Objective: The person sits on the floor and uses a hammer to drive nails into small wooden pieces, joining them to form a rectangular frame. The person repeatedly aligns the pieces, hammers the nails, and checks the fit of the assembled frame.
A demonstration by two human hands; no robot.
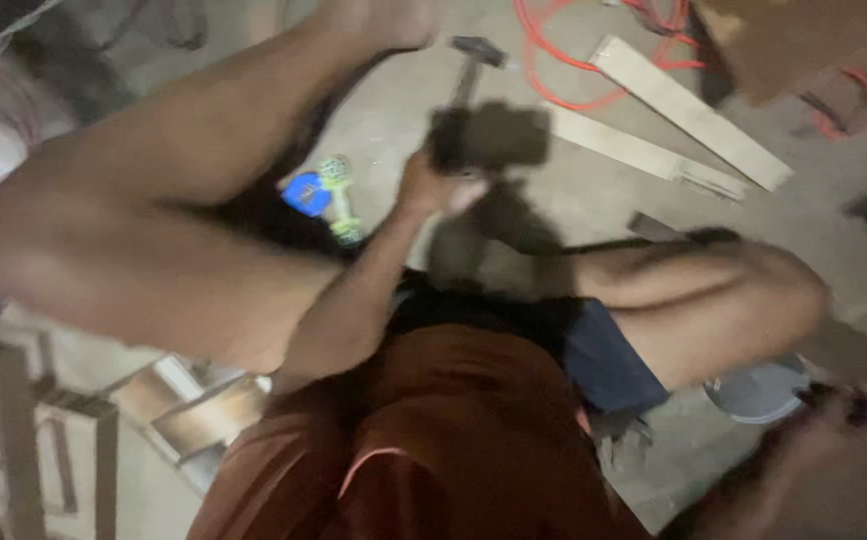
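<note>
Figure: head view, blurred. I am seeing the left hand (426,183) closing its fingers around a dark, blocky, matte object (489,137), holding it just above the bent knees. The right hand is not appearing, so I cannot tell its state. Beyond the dark object, a hammer (474,58) is lying on the grey concrete floor (604,200), steel head away from it. Right of the dark object, two pale flat wooden planks (689,110) are lying at an angle, an orange cable (554,60) looping beside them. Left of it, a blue-and-green cordless drill (322,195) is resting near the thigh. Bare floor is remaining open between object and planks.
</note>
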